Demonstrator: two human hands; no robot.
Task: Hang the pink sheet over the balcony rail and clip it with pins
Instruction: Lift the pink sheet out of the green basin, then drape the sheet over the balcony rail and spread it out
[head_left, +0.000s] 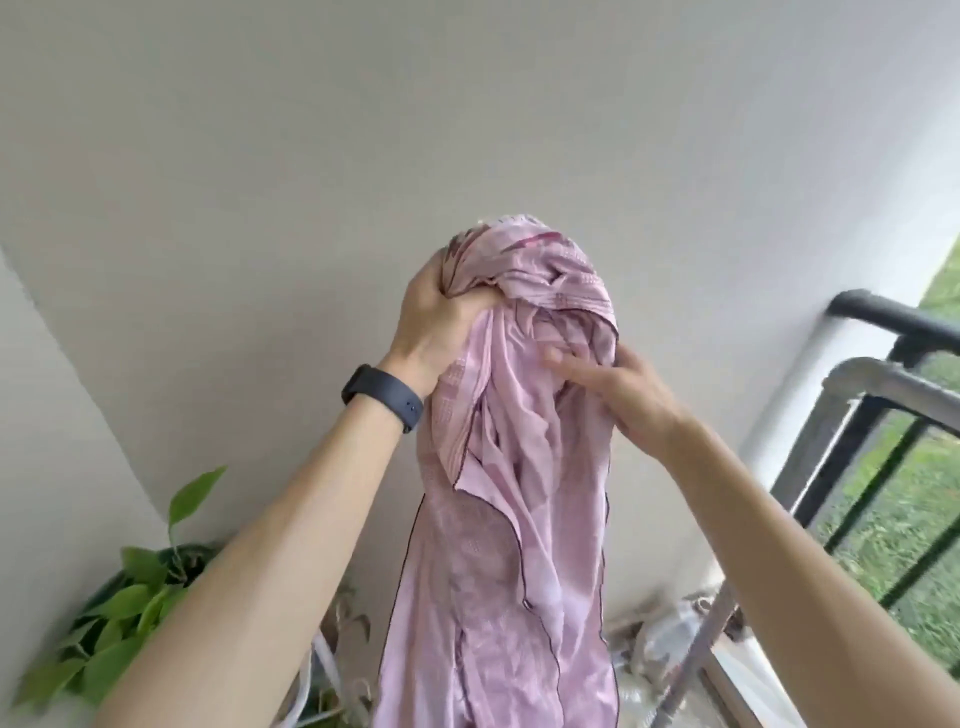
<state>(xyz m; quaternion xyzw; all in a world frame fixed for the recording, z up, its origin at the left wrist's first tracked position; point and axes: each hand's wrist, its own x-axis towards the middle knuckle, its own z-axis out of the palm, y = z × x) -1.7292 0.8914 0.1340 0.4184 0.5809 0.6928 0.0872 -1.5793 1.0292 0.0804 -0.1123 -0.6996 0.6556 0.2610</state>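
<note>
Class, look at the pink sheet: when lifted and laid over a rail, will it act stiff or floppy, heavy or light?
Probably floppy: the pink sheet hangs in loose folds below the gripping left hand. Likely light: thin-looking fabric, held high.

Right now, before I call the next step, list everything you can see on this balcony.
pink sheet: one, pink with dark edging, held up mid-frame, hanging down bunched.
balcony rail: one, black, right edge.
metal frame: one, grey, just below the black rail.
plant: one, green leaves, lower left.
wall: white, behind everything.
grass: green, beyond the rail.
wristband: one, dark, on the left wrist.
left hand: grips the sheet's bunched top.
right hand: holds a fold on the sheet's right side.
</note>
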